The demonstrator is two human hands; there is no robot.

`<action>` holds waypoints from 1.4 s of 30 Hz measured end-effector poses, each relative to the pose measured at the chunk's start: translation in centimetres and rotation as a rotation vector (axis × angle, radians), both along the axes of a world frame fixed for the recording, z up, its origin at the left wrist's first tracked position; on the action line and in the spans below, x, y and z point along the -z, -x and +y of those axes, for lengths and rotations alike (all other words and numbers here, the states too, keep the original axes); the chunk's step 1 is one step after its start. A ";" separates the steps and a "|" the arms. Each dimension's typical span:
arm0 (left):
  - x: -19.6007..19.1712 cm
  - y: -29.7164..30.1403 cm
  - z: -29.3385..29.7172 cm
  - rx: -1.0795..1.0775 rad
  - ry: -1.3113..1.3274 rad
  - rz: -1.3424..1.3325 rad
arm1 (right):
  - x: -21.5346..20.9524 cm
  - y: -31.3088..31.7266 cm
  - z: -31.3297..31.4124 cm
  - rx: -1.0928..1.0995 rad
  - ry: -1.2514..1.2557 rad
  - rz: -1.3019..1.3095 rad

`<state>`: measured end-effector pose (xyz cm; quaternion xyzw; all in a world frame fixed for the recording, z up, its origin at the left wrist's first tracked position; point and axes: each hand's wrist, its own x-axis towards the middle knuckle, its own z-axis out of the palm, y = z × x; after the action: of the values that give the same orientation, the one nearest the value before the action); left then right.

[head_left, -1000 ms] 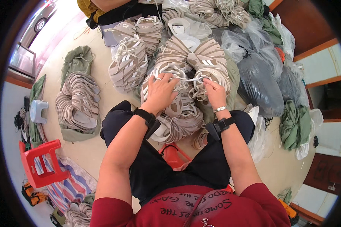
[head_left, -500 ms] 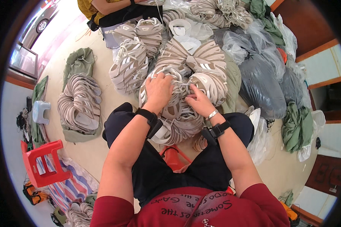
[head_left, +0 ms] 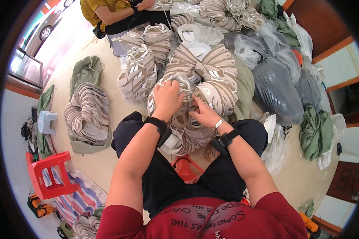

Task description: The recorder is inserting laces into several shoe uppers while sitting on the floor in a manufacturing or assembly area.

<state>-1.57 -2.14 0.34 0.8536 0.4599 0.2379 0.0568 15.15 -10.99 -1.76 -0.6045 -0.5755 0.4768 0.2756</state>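
Observation:
Beige and white shoe uppers (head_left: 217, 89) are nested in a large curved bundle in front of me, their folded rows curling round toward my lap. On the near left side of this bundle, my left hand (head_left: 168, 97) is closed over one shoe upper (head_left: 183, 83) with pale laces. My right hand (head_left: 205, 113) comes in from the other side, its bent fingers at a white shoelace (head_left: 186, 91) beside the left fingertips. The lace's end between the right fingers is too small to make out. More uppers (head_left: 195, 137) hang below both hands, between my knees.
Another nested bundle (head_left: 87, 111) lies on green cloth at left, near a red stool (head_left: 54, 175) and a small blue stool (head_left: 47, 122). Further uppers (head_left: 137, 73) are piled ahead, toward a person in a yellow top (head_left: 92, 14). Grey plastic bags (head_left: 277, 91) lie at right.
My right hand has shifted slightly left and down, its index finger now straighter toward the left hand. The left hand stays on the same upper. The whole view has shifted a little.

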 end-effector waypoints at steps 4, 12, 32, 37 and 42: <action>1.1 -0.8 0.5 -0.048 -0.036 0.008 | 0.3 -0.3 -0.1 -0.025 0.021 -0.006; 1.6 0.5 0.7 -0.018 0.191 -0.287 | 1.2 0.2 0.3 -0.080 0.016 -0.017; 1.1 0.6 0.4 0.034 0.320 -0.656 | 2.2 0.3 1.1 -0.122 0.187 0.109; -2.3 2.1 -0.3 0.046 0.605 -1.016 | 3.0 -0.6 1.0 -0.122 0.218 0.102; -2.8 4.5 0.4 -0.058 0.585 -1.189 | 5.3 -1.3 0.2 -0.151 0.195 0.118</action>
<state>-6.10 -1.77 3.09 0.5135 0.4185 0.5353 0.5240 16.41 -10.82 -7.01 -0.5543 -0.5531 0.5847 0.2120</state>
